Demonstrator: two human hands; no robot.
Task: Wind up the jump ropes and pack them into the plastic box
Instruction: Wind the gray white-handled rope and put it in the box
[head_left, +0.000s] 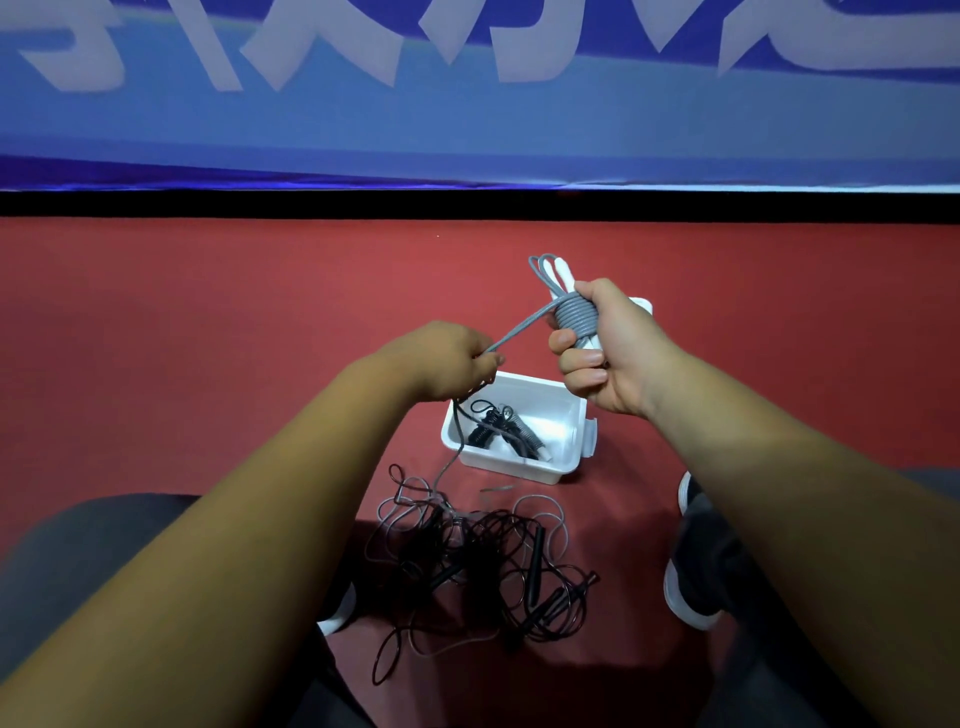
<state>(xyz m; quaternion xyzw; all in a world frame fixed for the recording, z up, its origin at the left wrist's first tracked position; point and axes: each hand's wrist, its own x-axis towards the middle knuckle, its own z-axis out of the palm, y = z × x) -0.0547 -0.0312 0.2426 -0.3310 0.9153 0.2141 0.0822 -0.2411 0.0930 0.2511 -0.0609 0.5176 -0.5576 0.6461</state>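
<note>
Grips in the right hand (608, 353) a grey jump rope (574, 319), coiled tight round its white handles, fingers curled about the bundle. Pinches with the left hand (441, 364) the rope's free strand, taut between both hands, held up over the box. Below, on the red floor (208, 338): an open white plastic box (519, 470) with wound ropes (501, 426) inside. Nearer, between two shoes (691, 587), a loose tangle (467, 566) of black and grey ropes.
</note>
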